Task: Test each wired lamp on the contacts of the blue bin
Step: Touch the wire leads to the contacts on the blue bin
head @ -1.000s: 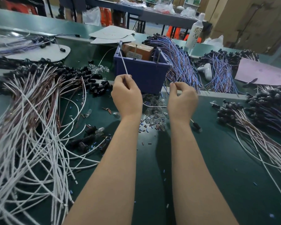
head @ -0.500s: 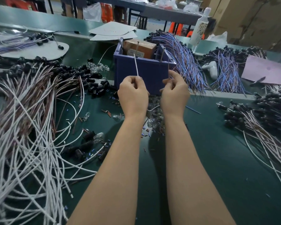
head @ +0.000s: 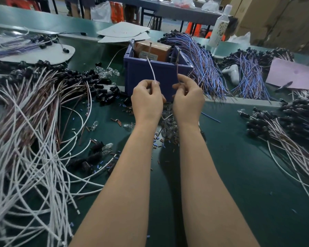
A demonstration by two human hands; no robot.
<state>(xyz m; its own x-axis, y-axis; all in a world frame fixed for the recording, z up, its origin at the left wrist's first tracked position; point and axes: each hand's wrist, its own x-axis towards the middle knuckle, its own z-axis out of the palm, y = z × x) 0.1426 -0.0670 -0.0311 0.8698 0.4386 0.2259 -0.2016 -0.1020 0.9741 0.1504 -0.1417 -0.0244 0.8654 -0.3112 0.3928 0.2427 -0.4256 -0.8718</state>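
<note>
Dull green bench mat (head: 239,175), boxy blue plastic bin (head: 161,75) at centre, just beyond both hands.
Thin white wire (head: 151,69) pinched between curled fingers of left hand (head: 146,100), tip up at bin's near rim; stiff brown wire (head: 177,68) pinched in right hand (head: 187,100), rising over bin's right side. Tangled white cords (head: 34,148) heaped left.

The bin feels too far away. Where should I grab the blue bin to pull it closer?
I'd take a grip on the left wall's rim of the blue bin, coming from the left: that side stands free, while purple wires lean against the right wall.
</note>
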